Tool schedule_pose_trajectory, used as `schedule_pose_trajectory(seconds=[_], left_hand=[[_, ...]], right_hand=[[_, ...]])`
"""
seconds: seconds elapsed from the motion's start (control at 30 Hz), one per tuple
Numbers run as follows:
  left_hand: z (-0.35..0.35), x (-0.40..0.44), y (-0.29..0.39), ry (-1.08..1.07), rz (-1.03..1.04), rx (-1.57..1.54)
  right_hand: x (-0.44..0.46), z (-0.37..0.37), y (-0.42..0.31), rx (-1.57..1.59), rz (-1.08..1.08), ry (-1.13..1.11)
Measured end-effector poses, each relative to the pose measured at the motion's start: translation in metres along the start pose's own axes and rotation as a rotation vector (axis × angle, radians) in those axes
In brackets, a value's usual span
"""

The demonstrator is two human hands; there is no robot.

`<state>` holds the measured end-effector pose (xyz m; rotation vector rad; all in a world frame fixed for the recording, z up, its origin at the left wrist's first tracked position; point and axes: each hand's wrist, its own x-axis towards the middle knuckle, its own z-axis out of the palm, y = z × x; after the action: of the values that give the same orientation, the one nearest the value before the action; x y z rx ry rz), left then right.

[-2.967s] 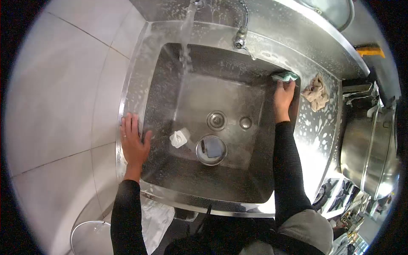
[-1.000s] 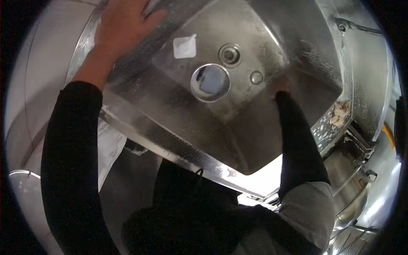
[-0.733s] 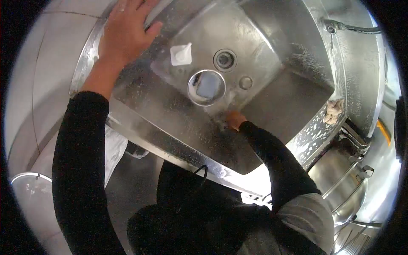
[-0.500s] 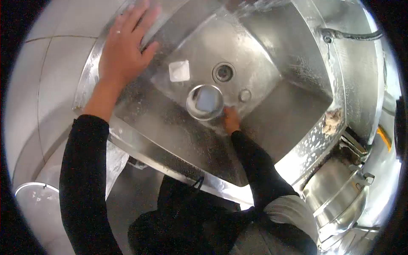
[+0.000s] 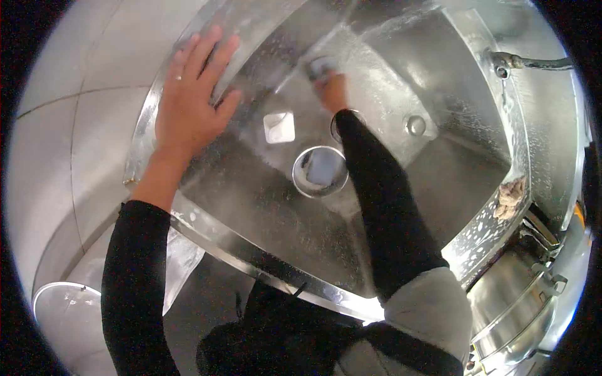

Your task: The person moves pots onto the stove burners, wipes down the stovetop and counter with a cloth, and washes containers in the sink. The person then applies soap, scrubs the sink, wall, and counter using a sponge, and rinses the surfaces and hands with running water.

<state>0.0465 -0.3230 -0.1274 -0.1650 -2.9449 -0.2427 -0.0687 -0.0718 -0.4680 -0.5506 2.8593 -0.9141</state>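
Clock laid over the head view. Change: right hand (image 5: pixel 332 93) was just beside the steel bowl (image 5: pixel 316 192) half a second ago, now out past the drain (image 5: pixel 335 130) towards 12 o'clock, at the foot of the basin wall. Work so far as judged: rubbing of the stainless sink basin (image 5: pixel 269 232) has shifted from around the bowl to the far floor. Wiping cloth or pad (image 5: pixel 321 64), greyish, is at that hand's fingertips on the 12 o'clock side; motion blur, can't tell if fingers are clamped on it or just pressing. Left hand (image 5: pixel 194 97) still at 10 o'clock, fingers spread apart, palm down over the rim, holding nothing, looks braced; ring on one finger.

Bowl near clock centre, bluish pad (image 5: pixel 324 170) inside, unmoved relative to white square tub (image 5: pixel 279 128) at 11, both on basin floor. Drain partly hidden by the forearm. Round metal fitting (image 5: pixel 415 125) at 2. Crumpled brown rag (image 5: pixel 511 197) on the wet ledge at 3, big steel pot (image 5: pixel 508 301) at 4, clear bucket (image 5: pixel 66 319) at 8.

Brands, labels, writing: none readable
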Motion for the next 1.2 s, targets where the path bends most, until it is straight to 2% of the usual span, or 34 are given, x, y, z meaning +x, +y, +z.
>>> schedule_pose_trajectory(seconds=[0.07, 0.13, 0.17, 0.2, 0.23, 0.33, 0.4, 0.43, 0.47, 0.53, 0.6, 0.67, 0.73, 0.77, 0.83, 0.9, 0.93, 1.0, 1.07, 1.13, 1.2], left_hand=[[-0.002, 0.004, -0.001, 0.007, -0.002, 0.007], [-0.004, 0.002, -0.001, 0.002, 0.01, 0.004], [-0.006, 0.002, 0.001, -0.002, -0.011, -0.014], [-0.006, 0.001, 0.002, -0.017, -0.013, -0.006], [-0.005, 0.001, 0.002, -0.008, -0.009, -0.018], [-0.006, 0.0, 0.002, 0.015, -0.006, -0.045], [-0.007, 0.002, 0.0, 0.03, -0.001, -0.068], [-0.005, 0.001, 0.0, 0.035, 0.012, -0.051], [-0.002, -0.001, -0.001, 0.044, 0.02, -0.03], [-0.001, -0.002, -0.001, 0.047, 0.022, -0.04], [-0.001, -0.003, -0.003, 0.063, 0.017, -0.031], [-0.002, -0.002, -0.003, 0.032, 0.021, -0.044], [-0.002, -0.003, -0.003, 0.059, 0.019, -0.028], [-0.001, -0.003, -0.002, 0.075, 0.019, -0.019], [-0.003, -0.003, 0.001, 0.076, 0.016, -0.021], [0.0, -0.003, -0.001, 0.07, 0.016, -0.009], [0.001, -0.004, -0.001, 0.073, 0.023, -0.008], [-0.002, -0.003, -0.002, 0.085, 0.036, 0.0], [0.0, -0.002, -0.003, 0.071, 0.014, -0.02], [-0.002, -0.001, -0.003, 0.074, 0.009, -0.021], [-0.001, -0.005, -0.002, 0.059, 0.0, -0.024]], right_hand=[[-0.039, -0.019, -0.029, -0.063, -0.233, -0.309], [-0.057, -0.017, 0.007, 0.111, -0.289, -0.433], [-0.073, -0.017, 0.059, 0.158, -0.297, -0.44], [-0.077, -0.01, 0.123, -0.082, -0.384, -0.136], [-0.061, -0.026, 0.16, -0.597, -0.473, -0.072], [-0.018, -0.067, 0.145, -0.531, -0.048, -0.003], [-0.033, -0.069, 0.108, -0.431, -0.08, -0.147], [-0.049, -0.086, 0.08, -0.359, 0.03, -0.344], [-0.08, -0.09, 0.087, -0.407, 0.07, -0.446], [-0.122, -0.141, 0.046, -0.297, 0.276, -0.451], [-0.156, -0.175, -0.002, 0.138, 0.645, -0.157], [-0.21, -0.15, -0.026, 0.152, 0.429, -0.13], [-0.221, -0.136, -0.085, -0.087, 0.1, -0.436], [-0.222, -0.12, -0.095, -0.156, -0.065, -0.419], [-0.224, -0.089, -0.091, -0.226, -0.231, -0.408], [-0.22, -0.061, -0.084, -0.207, -0.08, -0.53], [-0.227, -0.057, -0.081, -0.197, -0.076, -0.532], [-0.234, -0.062, -0.068, -0.235, 0.027, -0.8], [-0.269, -0.053, -0.011, -0.345, 0.097, -0.811], [-0.273, -0.089, -0.003, -0.358, 0.17, -0.883], [-0.242, -0.14, -0.033, -0.305, 0.227, -0.991]])
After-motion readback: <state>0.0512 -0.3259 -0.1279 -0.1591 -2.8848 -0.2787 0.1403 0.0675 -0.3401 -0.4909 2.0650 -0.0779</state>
